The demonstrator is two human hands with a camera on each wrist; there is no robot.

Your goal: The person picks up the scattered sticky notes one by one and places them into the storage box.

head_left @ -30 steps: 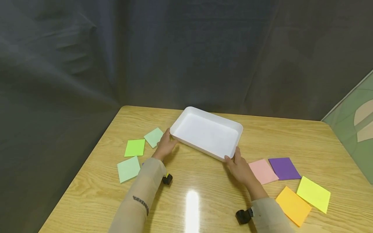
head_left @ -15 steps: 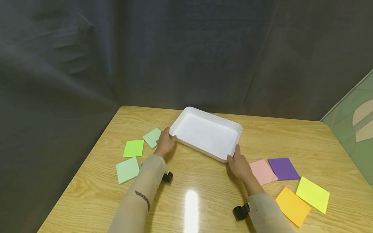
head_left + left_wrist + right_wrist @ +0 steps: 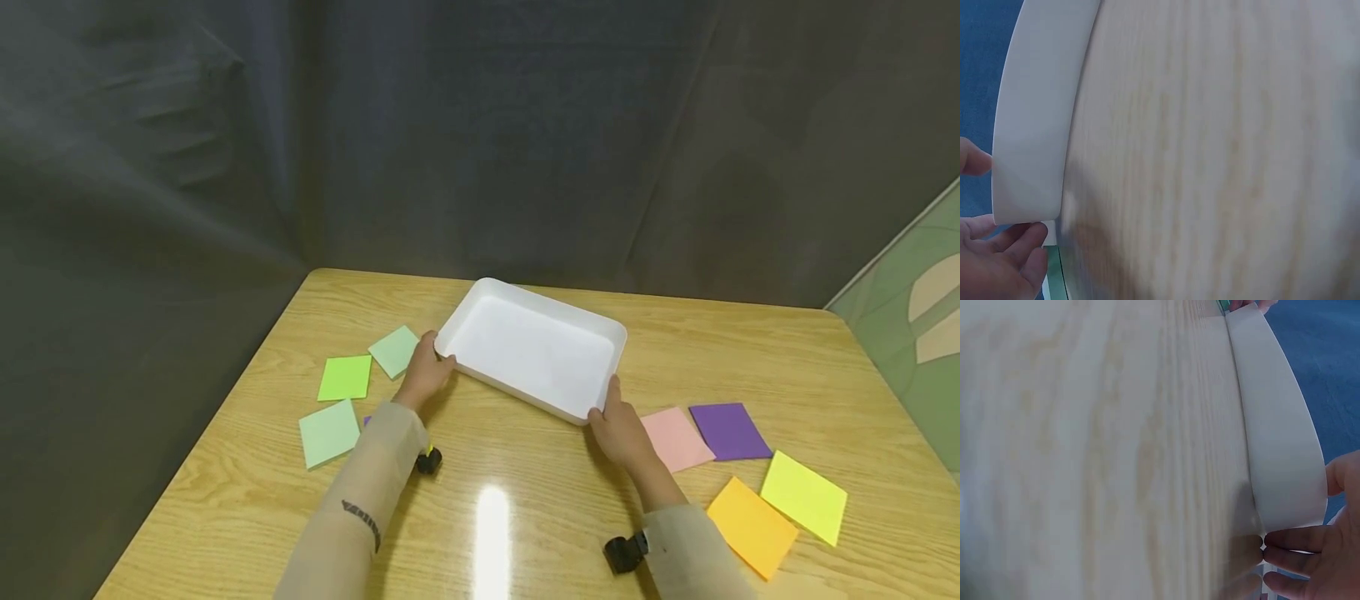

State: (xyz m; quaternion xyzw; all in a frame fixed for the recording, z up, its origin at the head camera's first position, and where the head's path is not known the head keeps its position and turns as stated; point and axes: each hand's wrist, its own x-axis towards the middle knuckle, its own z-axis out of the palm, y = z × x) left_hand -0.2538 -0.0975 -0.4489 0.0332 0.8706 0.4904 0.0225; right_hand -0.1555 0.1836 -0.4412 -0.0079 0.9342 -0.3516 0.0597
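Note:
A shallow white rectangular tray [image 3: 532,346] stands at an angle near the table's far edge, with nothing in it. My left hand [image 3: 426,372] grips its left corner; in the left wrist view the thumb is at the rim and the fingers [image 3: 1025,247] curl at the corner's outer side. At the near right corner, my right hand [image 3: 621,429] holds the tray with thumb and fingers. The right wrist view has those fingers [image 3: 1297,540] low beside the tray wall [image 3: 1282,425], right at the table top.
Left on the wooden table [image 3: 540,508] lie two pale green pads [image 3: 330,433], a bright green pad [image 3: 345,377] and a purple bit half hidden by the left sleeve. Pink [image 3: 678,439], purple [image 3: 730,431], yellow [image 3: 805,497] and orange [image 3: 752,527] square pads lie right. A dark curtain [image 3: 480,142] hangs behind.
The tray's near right corner has come slightly closer and to the right. My right thumb has shifted a little right along the rim. Both hands keep their hold.

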